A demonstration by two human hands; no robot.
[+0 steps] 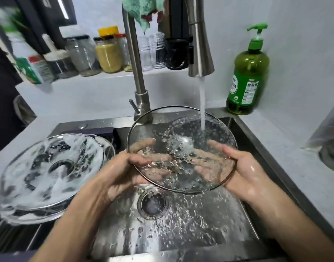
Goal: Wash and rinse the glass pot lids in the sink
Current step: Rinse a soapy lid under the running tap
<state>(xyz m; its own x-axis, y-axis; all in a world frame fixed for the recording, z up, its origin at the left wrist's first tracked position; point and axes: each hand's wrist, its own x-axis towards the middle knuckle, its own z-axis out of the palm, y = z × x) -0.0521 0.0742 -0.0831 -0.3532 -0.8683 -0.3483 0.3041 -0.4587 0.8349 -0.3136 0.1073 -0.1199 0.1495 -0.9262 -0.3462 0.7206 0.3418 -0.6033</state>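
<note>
Soapy lids (51,171) block left; faucet (199,44) hangs above basin.

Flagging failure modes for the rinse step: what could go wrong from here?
1. The clear round glass lid under the running tap stream is wet, held only at its rim by left hand and right hand; it could slip into the steel sink.
2. The soapy glass lids stacked at left look tilted and may slide.

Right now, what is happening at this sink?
A person is rinsing a glass pot lid under the running tap. The left hand and the right hand grip its rim from opposite sides, above the sink. More lids, still covered in foam, are stacked at the left, not yet rinsed. A green soap bottle stands behind.
</note>
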